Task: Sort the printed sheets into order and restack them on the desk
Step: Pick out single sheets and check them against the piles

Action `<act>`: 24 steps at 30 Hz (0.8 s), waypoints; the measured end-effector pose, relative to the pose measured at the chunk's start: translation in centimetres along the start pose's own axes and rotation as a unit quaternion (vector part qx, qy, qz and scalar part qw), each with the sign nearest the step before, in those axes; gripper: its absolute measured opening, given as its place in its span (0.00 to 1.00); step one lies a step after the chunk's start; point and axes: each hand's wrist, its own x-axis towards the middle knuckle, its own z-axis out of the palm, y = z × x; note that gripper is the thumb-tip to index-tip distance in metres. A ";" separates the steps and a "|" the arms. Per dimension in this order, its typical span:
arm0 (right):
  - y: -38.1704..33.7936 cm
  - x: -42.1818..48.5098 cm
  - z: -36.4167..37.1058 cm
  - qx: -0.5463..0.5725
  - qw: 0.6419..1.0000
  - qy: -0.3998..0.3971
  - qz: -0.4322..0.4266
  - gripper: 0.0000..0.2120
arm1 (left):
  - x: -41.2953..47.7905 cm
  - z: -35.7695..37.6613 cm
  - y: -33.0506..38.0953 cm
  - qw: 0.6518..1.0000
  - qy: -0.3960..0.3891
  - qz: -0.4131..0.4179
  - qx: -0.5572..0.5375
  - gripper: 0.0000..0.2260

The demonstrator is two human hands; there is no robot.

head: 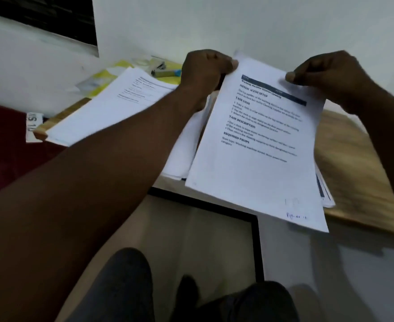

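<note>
I hold a printed sheet with a dark header bar and black text tilted above the desk. My left hand pinches its top left corner, fingers curled. At the top right edge my right hand pinches it with the thumb on the front. Under the sheet lie more white sheets on the wooden desk. A separate stack of printed sheets lies to the left, over the desk's left end.
Yellow papers or folders and a small stapler-like item sit at the back left by the white wall. A dark red surface lies left of the desk. My knees show below.
</note>
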 end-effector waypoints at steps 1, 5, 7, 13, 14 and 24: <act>0.5 -0.4 0.2 -0.003 1.000 0.001 0.006 0.19 | 0.0 0.0 0.0 1.000 -0.001 0.003 0.007 0.06; 2.5 -2.1 1.3 0.014 1.000 0.010 0.016 0.15 | 0.2 0.2 -0.3 0.999 -0.009 0.010 0.037 0.08; 3.1 -2.5 1.8 0.011 0.999 0.033 0.020 0.12 | 0.2 0.3 -0.5 0.999 -0.013 0.015 0.045 0.08; 3.4 -2.5 2.7 0.029 0.996 0.086 0.024 0.03 | 0.4 0.1 -0.7 0.999 -0.020 0.016 0.035 0.07; 3.6 -2.5 2.7 0.039 0.994 0.098 0.023 0.02 | 0.4 0.0 -0.7 0.999 -0.020 0.014 0.030 0.07; 7.3 -4.0 2.0 0.303 0.944 0.103 0.078 0.08 | 0.8 -0.2 -1.0 0.999 -0.018 0.020 0.037 0.07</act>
